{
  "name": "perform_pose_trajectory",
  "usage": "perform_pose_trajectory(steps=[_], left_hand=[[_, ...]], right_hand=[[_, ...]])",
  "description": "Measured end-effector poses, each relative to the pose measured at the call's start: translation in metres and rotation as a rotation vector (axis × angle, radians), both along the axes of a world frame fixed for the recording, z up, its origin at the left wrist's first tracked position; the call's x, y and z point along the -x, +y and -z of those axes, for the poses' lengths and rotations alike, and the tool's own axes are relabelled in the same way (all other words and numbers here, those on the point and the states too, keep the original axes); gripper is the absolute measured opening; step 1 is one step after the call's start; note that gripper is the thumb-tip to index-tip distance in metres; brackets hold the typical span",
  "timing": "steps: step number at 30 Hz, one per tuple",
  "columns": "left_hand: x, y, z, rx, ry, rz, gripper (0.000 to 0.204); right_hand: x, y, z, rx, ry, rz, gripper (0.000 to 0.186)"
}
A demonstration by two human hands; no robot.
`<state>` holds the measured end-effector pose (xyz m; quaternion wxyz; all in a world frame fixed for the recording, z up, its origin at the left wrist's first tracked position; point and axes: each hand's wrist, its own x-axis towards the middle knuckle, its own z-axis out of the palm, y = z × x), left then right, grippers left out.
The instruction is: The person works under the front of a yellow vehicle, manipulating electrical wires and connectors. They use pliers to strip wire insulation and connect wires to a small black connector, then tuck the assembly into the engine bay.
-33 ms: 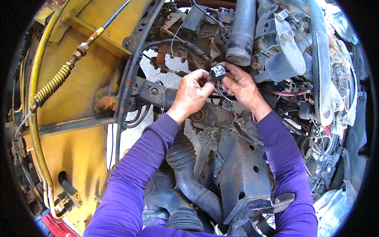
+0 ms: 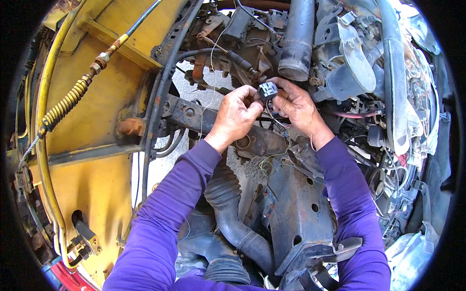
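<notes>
Wiring connector [image 2: 267, 90]: black boxy plug with a pale slotted face, up off everything, right between the two hands.
Left hand [image 2: 236, 114]: thumb and fingers pinching the plug's left edge; exactly which fingertips bear on it is hidden, sorry.
Right hand [image 2: 297, 107]: pinching the other side, thumb in front, index finger curled round the far side.
Thin wires [image 2: 278, 119]: a loose few dangling just below the plug, near the right thumb. Can't make out which slots they belong to.
Handling tip: imo grip the housing, not the wires, and leave that slotted face turned up so you can see each cavity. Go gently, old plastic could crack.
Surface: no bench, just open machinery. Rusty dark frame rail [image 2: 301, 194] below the right hand, ribbed black hose [image 2: 223, 184] below the left, so a dropped bit could vanish down a gap.
Room: yellow metal panel [image 2: 92, 116] well off to the left hand's left, big black pipe [image 2: 296, 41] just beyond the right hand, pale ground [image 2: 191, 92] showing through gaps.
</notes>
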<state>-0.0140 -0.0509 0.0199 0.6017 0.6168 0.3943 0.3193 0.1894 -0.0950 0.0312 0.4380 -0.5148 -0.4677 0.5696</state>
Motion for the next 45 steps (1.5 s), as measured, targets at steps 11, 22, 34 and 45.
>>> perform_pose_trajectory(steps=[11, 22, 34, 45], left_hand=[[0.009, 0.003, 0.009, 0.105, -0.215, 0.087, 0.009], [0.019, 0.012, 0.007, 0.253, -0.186, 0.054, 0.009], [0.005, 0.003, -0.001, 0.368, -0.112, 0.002, 0.017], [0.042, -0.019, -0.026, 1.049, -0.748, 0.120, 0.029]], right_hand=[[0.003, -0.002, -0.010, -0.221, -0.369, -0.022, 0.041], [0.007, -0.002, -0.015, -0.231, -0.368, -0.018, 0.039], [0.005, 0.004, -0.014, -0.128, -0.461, 0.073, 0.036], [-0.009, 0.014, -0.002, -0.163, -0.565, 0.115, 0.043]])
